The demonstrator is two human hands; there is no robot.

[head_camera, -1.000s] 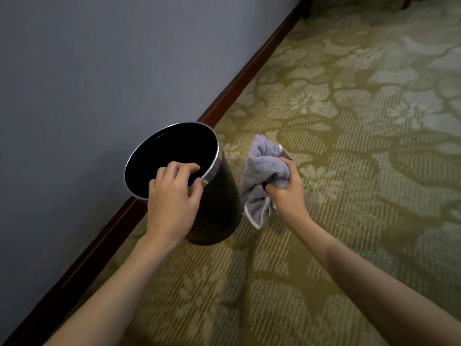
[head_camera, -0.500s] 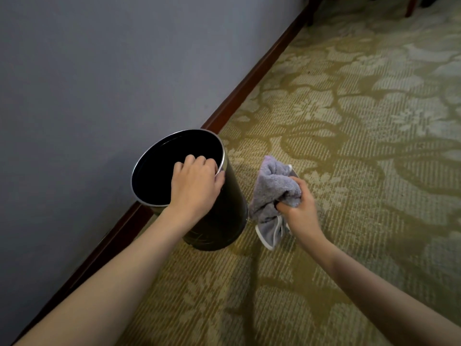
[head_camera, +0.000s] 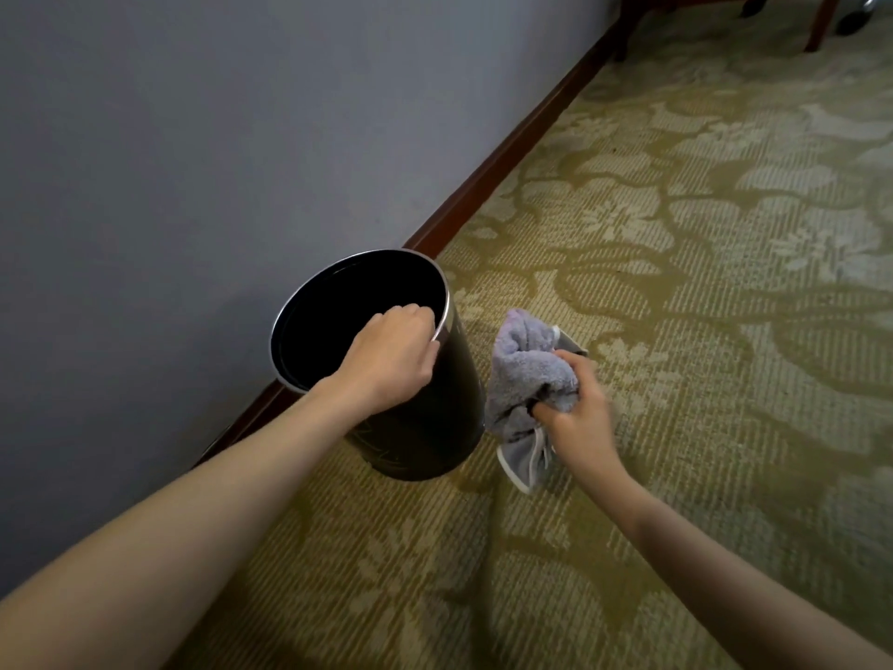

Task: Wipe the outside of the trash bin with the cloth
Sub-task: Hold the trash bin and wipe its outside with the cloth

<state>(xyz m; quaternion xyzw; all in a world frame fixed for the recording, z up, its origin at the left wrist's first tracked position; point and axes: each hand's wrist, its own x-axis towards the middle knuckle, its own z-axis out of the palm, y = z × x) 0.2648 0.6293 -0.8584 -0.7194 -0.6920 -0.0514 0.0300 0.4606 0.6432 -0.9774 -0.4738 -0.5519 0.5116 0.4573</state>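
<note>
A black round trash bin [head_camera: 435,427] with a silver rim stands on the carpet close to the wall, tilted slightly. My left hand [head_camera: 391,360] grips its near right rim, fingers curled over the edge into the dark inside. My right hand [head_camera: 577,411] holds a bunched grey-lilac cloth [head_camera: 524,365] just to the right of the bin. The cloth's left edge is at the bin's side wall; I cannot tell whether it touches. A white-trimmed corner of the cloth hangs below my fist.
A grey wall [head_camera: 193,137] with a dark red-brown skirting board [head_camera: 507,171] runs along the left. Green patterned carpet [head_camera: 700,282] covers the floor to the right. Wooden furniture legs [head_camera: 821,21] stand at the far top right.
My left hand has closed over the bin's rim from a looser hold. The right hand with the cloth stays beside the bin, lowered slightly. The view has shifted.
</note>
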